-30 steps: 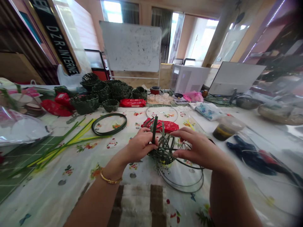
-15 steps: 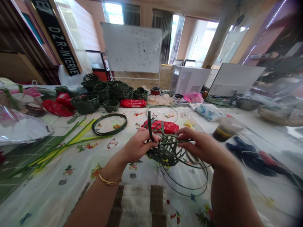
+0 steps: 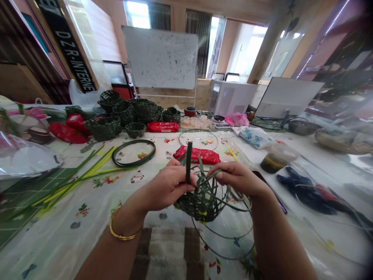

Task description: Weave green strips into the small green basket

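Observation:
A partly woven dark green basket (image 3: 194, 206) hangs between my hands, tilted, with loose strips standing out of its rim. My left hand (image 3: 175, 181) pinches the rim on the left, a dark strip (image 3: 189, 161) rising upright by its thumb and fingers. At the right side, my right hand (image 3: 231, 175) is closed on a green weaving strip (image 3: 214, 175) that crosses the basket's top. A long thin strand (image 3: 224, 256) loops below the basket over the tablecloth. The basket's far side is partly hidden by my fingers.
Ahead lie a red packet (image 3: 201, 154) and a coiled green strip (image 3: 114, 155). Green and yellow strips (image 3: 84, 179) spread at left. Finished woven baskets (image 3: 103, 128) stack behind. A cup of dark liquid (image 3: 272, 161) and dark blue cloth (image 3: 303, 190) are at right.
The basket has come slightly lower and nearer, its underside tilting more toward me. My right hand has moved left a little, closer to my left hand, with the strip.

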A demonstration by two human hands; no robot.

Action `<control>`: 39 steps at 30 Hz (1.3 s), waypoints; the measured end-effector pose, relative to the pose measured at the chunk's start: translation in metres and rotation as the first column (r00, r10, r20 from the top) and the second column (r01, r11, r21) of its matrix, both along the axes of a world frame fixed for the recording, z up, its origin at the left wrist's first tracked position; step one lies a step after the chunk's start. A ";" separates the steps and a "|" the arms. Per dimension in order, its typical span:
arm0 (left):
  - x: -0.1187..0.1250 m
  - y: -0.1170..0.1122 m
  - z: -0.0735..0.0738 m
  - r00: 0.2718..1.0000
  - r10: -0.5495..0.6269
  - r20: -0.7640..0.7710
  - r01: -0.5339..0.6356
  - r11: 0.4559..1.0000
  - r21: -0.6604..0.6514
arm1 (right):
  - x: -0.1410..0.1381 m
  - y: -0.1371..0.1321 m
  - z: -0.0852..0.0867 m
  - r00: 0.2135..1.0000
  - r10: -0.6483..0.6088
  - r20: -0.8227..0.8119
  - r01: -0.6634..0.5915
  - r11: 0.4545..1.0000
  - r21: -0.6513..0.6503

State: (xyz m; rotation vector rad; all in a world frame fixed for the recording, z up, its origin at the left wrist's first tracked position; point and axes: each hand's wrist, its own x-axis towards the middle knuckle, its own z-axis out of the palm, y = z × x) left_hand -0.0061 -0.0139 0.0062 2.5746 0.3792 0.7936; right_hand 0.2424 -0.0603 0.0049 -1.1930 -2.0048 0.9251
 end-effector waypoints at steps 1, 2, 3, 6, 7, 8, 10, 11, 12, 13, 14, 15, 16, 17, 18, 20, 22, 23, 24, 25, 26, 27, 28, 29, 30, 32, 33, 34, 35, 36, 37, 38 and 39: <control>-0.001 0.000 0.001 1.000 0.014 0.006 -0.014 1.000 -0.004 | 0.000 0.002 -0.002 0.998 0.017 -0.053 -0.017 1.000 -0.002; -0.001 -0.001 0.001 1.000 0.022 0.008 -0.022 1.000 -0.009 | 0.000 0.004 -0.003 0.995 0.045 -0.090 -0.045 0.999 -0.006; -0.002 -0.001 0.002 1.000 0.023 0.006 -0.023 1.000 -0.017 | 0.000 0.004 -0.003 0.989 0.085 -0.120 -0.088 0.996 -0.016; -0.002 0.002 0.001 1.000 0.017 0.004 -0.017 0.998 -0.052 | 0.002 0.003 0.001 0.933 0.300 -0.198 -0.318 0.946 -0.063; -0.003 0.004 0.000 1.000 0.018 0.009 -0.018 0.997 -0.069 | 0.001 0.002 0.001 0.905 0.360 -0.228 -0.385 0.920 -0.076; -0.004 0.006 -0.001 0.999 0.026 0.023 -0.024 0.996 -0.086 | -0.001 0.001 0.001 0.886 0.382 -0.264 -0.417 0.905 -0.089; -0.008 0.009 -0.001 0.996 0.049 0.069 -0.041 0.993 -0.115 | -0.007 0.000 -0.002 0.883 0.301 -0.360 -0.370 0.919 -0.139; -0.011 0.010 -0.001 0.994 0.058 0.092 -0.047 0.991 -0.126 | -0.011 0.001 -0.005 0.884 0.218 -0.412 -0.312 0.934 -0.174; -0.014 0.010 0.000 0.992 0.061 0.108 -0.047 0.990 -0.133 | -0.015 0.001 -0.008 0.876 0.132 -0.463 -0.253 0.945 -0.208; -0.016 0.009 0.001 0.991 0.056 0.118 -0.040 0.990 -0.139 | -0.020 0.002 -0.012 0.857 0.059 -0.512 -0.205 0.950 -0.234; -0.018 0.008 0.003 0.992 0.037 0.122 -0.020 0.990 -0.143 | -0.024 0.003 -0.015 0.833 0.008 -0.554 -0.175 0.952 -0.249; -0.018 0.006 0.004 0.993 0.010 0.120 0.008 0.989 -0.147 | -0.028 0.004 -0.017 0.810 -0.022 -0.586 -0.158 0.954 -0.254; -0.018 0.003 0.005 0.992 -0.018 0.121 0.037 0.988 -0.151 | -0.032 0.005 -0.019 0.794 -0.042 -0.607 -0.142 0.957 -0.252; -0.016 0.001 0.005 0.991 -0.045 0.123 0.064 0.986 -0.155 | -0.036 0.006 -0.020 0.782 -0.055 -0.621 -0.126 0.962 -0.243; -0.013 -0.001 0.005 0.990 -0.069 0.121 0.088 0.983 -0.158 | -0.039 0.006 -0.020 0.776 -0.068 -0.627 -0.102 0.967 -0.231; -0.006 -0.005 0.004 0.988 -0.107 0.108 0.124 0.979 -0.160 | -0.046 0.006 -0.019 0.782 -0.137 -0.608 0.008 0.978 -0.209; 0.001 -0.006 0.001 0.986 -0.135 0.102 0.149 0.978 -0.146 | -0.052 0.006 -0.017 0.801 -0.250 -0.544 0.196 0.968 -0.155; 0.003 -0.007 0.000 0.984 -0.139 0.112 0.154 0.979 -0.135 | -0.054 0.006 -0.016 0.817 -0.299 -0.493 0.285 0.953 -0.105; 0.005 -0.007 -0.001 0.982 -0.134 0.135 0.150 0.981 -0.122 | -0.055 0.006 -0.015 0.836 -0.333 -0.437 0.353 0.935 -0.038; 0.005 -0.006 -0.002 0.979 -0.122 0.165 0.141 0.984 -0.109 | -0.054 0.006 -0.014 0.854 -0.352 -0.384 0.396 0.917 0.040; 0.005 -0.006 -0.003 0.975 -0.109 0.196 0.130 0.987 -0.098 | -0.052 0.005 -0.013 0.872 -0.360 -0.332 0.417 0.902 0.116; 0.005 -0.005 -0.003 0.970 -0.094 0.222 0.117 0.989 -0.091 | -0.049 0.004 -0.012 0.886 -0.366 -0.284 0.425 0.886 0.185; 0.004 -0.004 -0.004 0.967 -0.079 0.243 0.103 0.991 -0.087 | -0.045 0.003 -0.010 0.896 -0.374 -0.241 0.429 0.870 0.245; 0.003 -0.003 -0.004 0.964 -0.064 0.259 0.088 0.993 -0.084 | -0.040 0.001 -0.008 0.901 -0.386 -0.200 0.431 0.853 0.295; 0.002 -0.003 -0.005 0.962 -0.049 0.270 0.074 0.994 -0.082 | -0.036 0.000 -0.006 0.903 -0.399 -0.159 0.429 0.839 0.335; 0.001 -0.002 -0.005 0.957 -0.026 0.289 0.051 0.995 -0.082 | -0.028 -0.005 -0.001 0.906 -0.413 -0.095 0.416 0.822 0.389; 0.001 -0.002 -0.006 0.955 -0.017 0.298 0.044 0.995 -0.085 | -0.025 -0.007 0.001 0.909 -0.410 -0.079 0.405 0.821 0.401; 0.001 -0.003 -0.006 0.953 -0.009 0.302 0.039 0.995 -0.091 | -0.024 -0.009 0.003 0.917 -0.394 -0.065 0.385 0.829 0.406; 0.002 -0.003 -0.006 0.954 0.000 0.300 0.032 0.994 -0.101 | -0.023 -0.011 0.005 0.930 -0.364 -0.054 0.354 0.843 0.406; 0.002 -0.004 -0.006 0.956 0.012 0.293 0.023 0.993 -0.116 | -0.024 -0.013 0.007 0.947 -0.318 -0.041 0.307 0.863 0.401; 0.002 -0.004 -0.007 0.960 0.031 0.278 0.007 0.991 -0.134 | -0.025 -0.015 0.008 0.966 -0.257 -0.024 0.245 0.886 0.393; 0.003 -0.005 -0.007 0.965 0.053 0.256 -0.013 0.988 -0.155 | -0.027 -0.017 0.008 0.982 -0.191 -0.006 0.178 0.906 0.384; 0.004 -0.005 -0.007 0.970 0.077 0.231 -0.036 0.983 -0.179 | -0.030 -0.018 0.008 0.990 -0.139 0.008 0.125 0.916 0.382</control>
